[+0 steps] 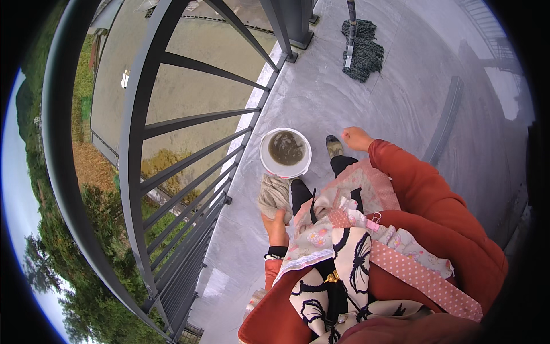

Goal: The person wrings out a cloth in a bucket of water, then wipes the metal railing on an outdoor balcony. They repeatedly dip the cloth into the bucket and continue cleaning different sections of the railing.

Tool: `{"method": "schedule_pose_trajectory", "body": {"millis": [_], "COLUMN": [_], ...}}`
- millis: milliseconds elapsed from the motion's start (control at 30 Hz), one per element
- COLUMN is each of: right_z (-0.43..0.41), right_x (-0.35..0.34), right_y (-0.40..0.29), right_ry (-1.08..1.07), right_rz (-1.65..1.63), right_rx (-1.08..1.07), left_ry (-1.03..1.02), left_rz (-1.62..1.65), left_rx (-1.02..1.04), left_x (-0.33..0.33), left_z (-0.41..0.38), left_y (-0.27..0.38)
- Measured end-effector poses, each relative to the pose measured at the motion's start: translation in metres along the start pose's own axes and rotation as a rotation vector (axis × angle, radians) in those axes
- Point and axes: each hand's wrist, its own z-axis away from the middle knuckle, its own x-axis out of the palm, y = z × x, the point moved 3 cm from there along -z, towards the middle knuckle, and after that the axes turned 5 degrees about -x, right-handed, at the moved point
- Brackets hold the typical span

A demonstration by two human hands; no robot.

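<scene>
My left hand grips a bunched, light beige cloth. The cloth hangs beside my leg, just below the near rim of a white plastic bucket in this view. Murky brown-grey water with some froth stands in the bucket. Out to the right, my right hand is held with its fingers curled in, above the floor near my shoe. I see nothing in it. Between the two hands hangs my pink flowered apron.
A dark grey metal railing runs along the left, with a yard and trees below. A string mop rests on the wet, shiny tiled floor at the top. A grey strip lies on the right.
</scene>
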Motion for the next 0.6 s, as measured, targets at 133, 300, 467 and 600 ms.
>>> {"method": "schedule_pose_trajectory", "body": {"millis": [133,300,467,600], "right_z": [0.013,0.042,0.064,0.059], "right_x": [0.031,0.085,0.164,0.222], "right_y": [0.054,0.074,0.045,0.036], "right_ry": [0.111,0.159,0.114,0.11], "right_rz": [0.141,0.172,0.138,0.002], "right_rx": [0.045,0.265,0.334,0.311], "left_ry": [-0.081,-0.108,-0.028,0.029], "left_rz": [-0.058,-0.136,-0.17,-0.19], "left_rx": [-0.052,-0.142,-0.162,-0.211], "left_x": [-0.021,-0.068,-0.115,-0.132], "left_z": [-0.03,-0.056,-0.075,-0.094], "left_y": [-0.02,-0.036,-0.034,-0.04]}}
